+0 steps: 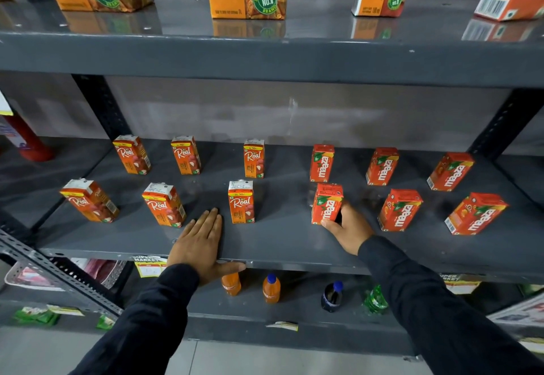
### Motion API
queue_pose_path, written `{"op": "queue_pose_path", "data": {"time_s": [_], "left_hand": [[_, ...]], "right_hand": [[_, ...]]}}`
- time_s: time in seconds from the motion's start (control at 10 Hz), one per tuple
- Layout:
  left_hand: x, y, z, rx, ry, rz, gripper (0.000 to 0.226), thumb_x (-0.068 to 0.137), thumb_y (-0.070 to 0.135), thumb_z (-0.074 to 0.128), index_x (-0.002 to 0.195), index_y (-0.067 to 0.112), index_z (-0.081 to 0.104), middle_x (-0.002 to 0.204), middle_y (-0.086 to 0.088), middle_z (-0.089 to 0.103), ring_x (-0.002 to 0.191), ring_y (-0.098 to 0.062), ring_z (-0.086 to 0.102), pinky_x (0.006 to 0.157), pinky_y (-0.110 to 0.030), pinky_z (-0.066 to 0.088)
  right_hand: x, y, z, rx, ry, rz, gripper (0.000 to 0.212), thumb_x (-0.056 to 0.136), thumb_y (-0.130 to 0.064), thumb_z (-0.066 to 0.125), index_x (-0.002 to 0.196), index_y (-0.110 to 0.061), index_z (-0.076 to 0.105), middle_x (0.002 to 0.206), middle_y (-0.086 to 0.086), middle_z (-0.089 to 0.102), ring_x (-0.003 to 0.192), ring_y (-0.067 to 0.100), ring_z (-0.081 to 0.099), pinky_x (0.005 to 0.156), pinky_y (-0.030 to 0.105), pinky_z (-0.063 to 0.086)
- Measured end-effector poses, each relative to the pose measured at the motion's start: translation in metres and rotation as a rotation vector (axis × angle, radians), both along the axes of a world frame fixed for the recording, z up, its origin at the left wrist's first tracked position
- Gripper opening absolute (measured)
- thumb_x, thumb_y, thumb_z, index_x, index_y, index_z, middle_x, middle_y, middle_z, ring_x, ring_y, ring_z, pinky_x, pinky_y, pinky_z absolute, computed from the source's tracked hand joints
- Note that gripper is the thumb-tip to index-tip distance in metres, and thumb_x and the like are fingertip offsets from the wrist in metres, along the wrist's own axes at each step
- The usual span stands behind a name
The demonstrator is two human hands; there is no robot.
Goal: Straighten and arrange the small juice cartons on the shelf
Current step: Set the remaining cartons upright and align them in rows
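head view: right hand (348, 229) grips the front-row maaza carton (326, 203) on the middle shelf (279, 245), thumb at its front, fingers behind. we note its long axis stands upright, just beside that hand. left hand (200, 242) lies flat, spread, holding nothing.

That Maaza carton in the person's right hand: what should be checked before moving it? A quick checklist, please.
1. Right hand grips the front Maaza carton: ok.
2. Carton upright: ok.
3. Faces forward like the Real carton: not ok, turned slightly.
4. Neighbouring Maaza carton stands apart: ok.
5. Left hand flat on the shelf, clear of cartons: ok.
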State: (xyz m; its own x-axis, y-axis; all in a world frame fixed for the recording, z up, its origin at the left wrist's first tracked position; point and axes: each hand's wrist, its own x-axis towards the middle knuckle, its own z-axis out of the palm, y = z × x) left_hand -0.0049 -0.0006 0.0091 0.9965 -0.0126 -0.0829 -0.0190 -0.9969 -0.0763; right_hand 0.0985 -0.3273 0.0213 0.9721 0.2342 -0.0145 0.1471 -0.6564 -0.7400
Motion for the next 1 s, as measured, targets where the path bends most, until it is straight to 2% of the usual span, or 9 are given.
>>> {"op": "queue_pose_path", "data": {"time_s": [0.2,0.3,0.4,0.5,0.6,0.7,0.8,0.9,1.0], "left_hand": [[0.000,0.000,0.000,0.004,-0.001,0.002,0.131,0.056,0.100,0.017,0.150,0.011,-0.007,0.161,-0.007,-0.010,0.147,-0.021,-0.008,0.118,-0.039,-0.003],[0.000,0.000,0.000,0.002,-0.006,0.002,0.131,0.057,0.100,0.017,0.150,0.011,-0.007,0.161,-0.007,-0.010,0.147,-0.021,-0.008,0.118,-0.038,-0.004],[0.000,-0.001,0.000,0.001,-0.006,0.003,0.130,0.057,0.099,0.018,0.150,0.012,-0.007,0.161,-0.007,-0.011,0.147,-0.021,-0.008,0.117,-0.037,-0.006],[0.001,0.002,-0.001,-0.006,-0.015,0.008,0.130,0.057,0.100,0.017,0.150,0.012,-0.007,0.160,-0.007,-0.011,0.147,-0.021,-0.008,0.117,-0.037,-0.006],[0.000,0.000,-0.002,-0.008,-0.029,-0.009,0.131,0.056,0.100,0.015,0.150,0.012,-0.007,0.160,-0.007,-0.010,0.147,-0.021,-0.008,0.116,-0.037,-0.007],[-0.001,0.000,-0.003,-0.015,-0.035,-0.009,0.131,0.055,0.100,0.012,0.150,0.012,-0.007,0.160,-0.007,-0.011,0.147,-0.021,-0.009,0.115,-0.037,-0.008],[0.001,0.000,-0.002,-0.026,-0.031,-0.012,0.133,0.053,0.100,0.011,0.150,0.012,-0.008,0.160,-0.006,-0.012,0.147,-0.021,-0.010,0.115,-0.037,-0.009],[0.001,0.001,-0.001,-0.033,-0.030,-0.008,0.133,0.053,0.101,0.013,0.150,0.012,-0.008,0.160,-0.006,-0.012,0.147,-0.020,-0.011,0.116,-0.037,-0.009],[0.000,0.000,-0.001,-0.049,-0.039,-0.008,0.133,0.054,0.101,0.016,0.150,0.012,-0.005,0.161,-0.006,-0.009,0.147,-0.020,-0.009,0.117,-0.038,-0.007]], "right_hand": [[0.000,-0.004,-0.001,-0.031,0.012,0.024,0.024,0.083,-0.028,0.067,0.101,-0.029,0.051,0.094,-0.011,0.061,0.093,0.017,0.062,0.070,0.024,0.040],[0.000,-0.003,-0.002,-0.039,0.007,0.018,0.031,0.082,-0.029,0.069,0.107,-0.025,0.051,0.101,-0.005,0.065,0.099,0.021,0.063,0.077,0.029,0.042],[-0.011,0.001,0.000,0.141,-0.045,-0.014,0.072,0.069,-0.026,0.081,0.126,-0.028,0.038,0.115,-0.008,0.057,0.104,0.011,0.059,0.086,0.028,0.045],[-0.027,0.005,-0.002,0.260,-0.128,-0.169,0.089,0.061,-0.023,0.087,0.132,-0.024,0.033,0.121,-0.006,0.047,0.107,0.007,0.051,0.091,0.025,0.042],[-0.065,0.010,-0.015,0.278,-0.355,-0.234,0.056,0.065,-0.027,0.082,0.107,-0.032,0.045,0.096,-0.004,0.050,0.086,0.005,0.050,0.076,0.014,0.039],[-0.088,0.028,-0.018,0.249,-0.388,-0.036,0.041,0.069,-0.028,0.076,0.099,-0.038,0.049,0.086,-0.008,0.052,0.080,0.004,0.052,0.070,0.008,0.040],[-0.081,0.074,-0.004,0.175,-0.241,0.179,0.051,0.075,-0.029,0.072,0.119,-0.036,0.048,0.106,-0.008,0.056,0.095,-0.002,0.052,0.079,0.010,0.042],[-0.061,0.104,0.010,0.178,-0.114,0.165,0.066,0.078,-0.024,0.073,0.135,-0.030,0.039,0.126,-0.007,0.052,0.108,-0.001,0.049,0.091,0.018,0.041],[-0.033,0.136,0.021,0.124,0.059,0.193,0.075,0.082,-0.020,0.071,0.143,-0.024,0.027,0.139,-0.002,0.049,0.125,0.015,0.047,0.100,0.028,0.038]]}}
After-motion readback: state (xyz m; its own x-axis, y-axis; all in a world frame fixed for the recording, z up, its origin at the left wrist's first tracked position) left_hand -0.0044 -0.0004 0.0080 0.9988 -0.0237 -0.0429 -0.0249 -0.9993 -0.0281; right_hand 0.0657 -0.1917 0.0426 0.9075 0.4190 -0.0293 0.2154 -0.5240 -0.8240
